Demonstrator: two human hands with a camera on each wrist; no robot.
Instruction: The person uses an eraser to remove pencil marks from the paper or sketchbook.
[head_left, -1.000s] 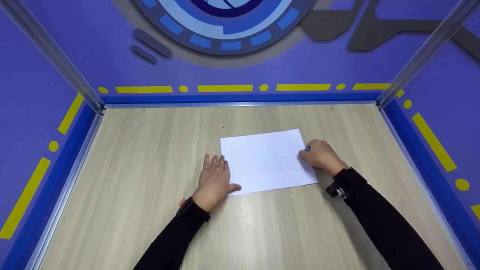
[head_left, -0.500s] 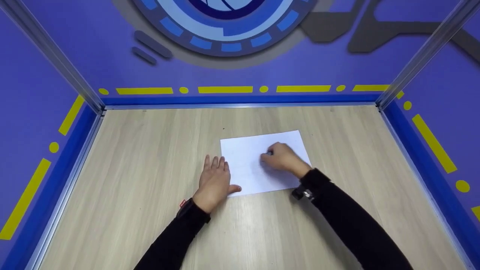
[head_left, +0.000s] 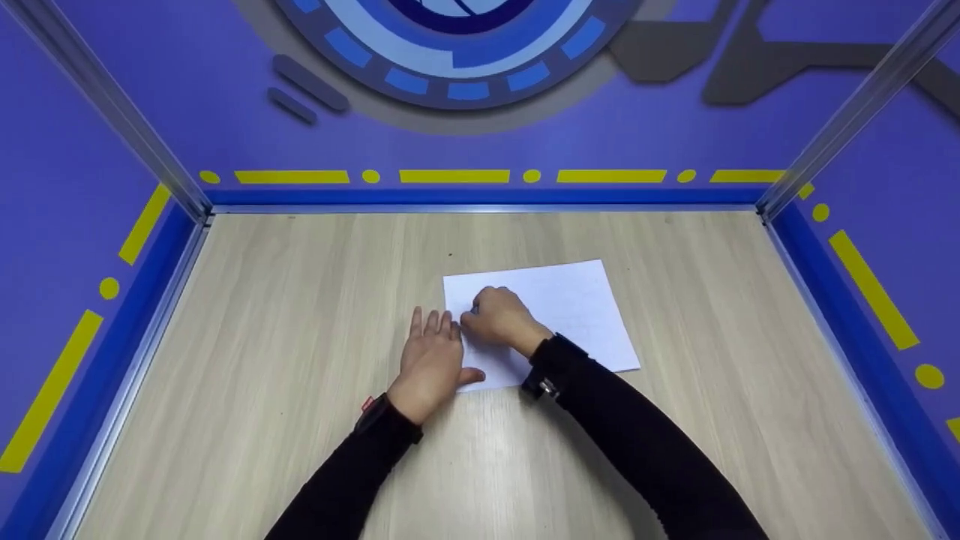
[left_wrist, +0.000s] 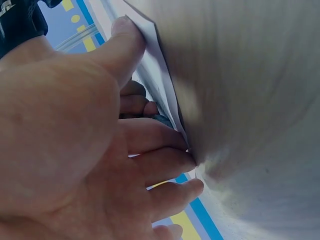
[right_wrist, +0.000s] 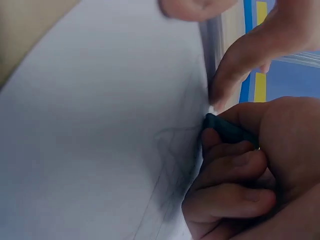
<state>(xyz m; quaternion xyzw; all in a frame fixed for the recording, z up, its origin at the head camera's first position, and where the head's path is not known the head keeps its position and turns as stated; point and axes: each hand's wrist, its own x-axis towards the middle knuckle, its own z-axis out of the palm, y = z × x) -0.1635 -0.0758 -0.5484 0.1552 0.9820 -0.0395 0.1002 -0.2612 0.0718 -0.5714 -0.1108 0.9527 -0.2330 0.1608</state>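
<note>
A white sheet of paper [head_left: 577, 300] lies on the wooden table, slightly turned. My left hand [head_left: 431, 364] rests flat on its left edge, fingers straight and thumb spread over the lower corner. In the right wrist view, my right hand [right_wrist: 235, 190] pinches a small dark green eraser [right_wrist: 230, 131] against the paper, its other fingers curled. Faint grey pencil lines [right_wrist: 170, 132] run across the sheet beside it. The head view has the right hand at the paper's left part, right next to the left fingers, with the eraser mostly hidden.
The wooden table top [head_left: 300, 300] is bounded by metal rails and purple-blue panels [head_left: 480, 150] with yellow marks at the back and both sides. A dark speck [head_left: 450, 255] lies behind the paper.
My right hand has swept leftward over the paper from its right edge to beside the left fingers, still pinching the eraser. The left hand and the sheet have stayed in place.
</note>
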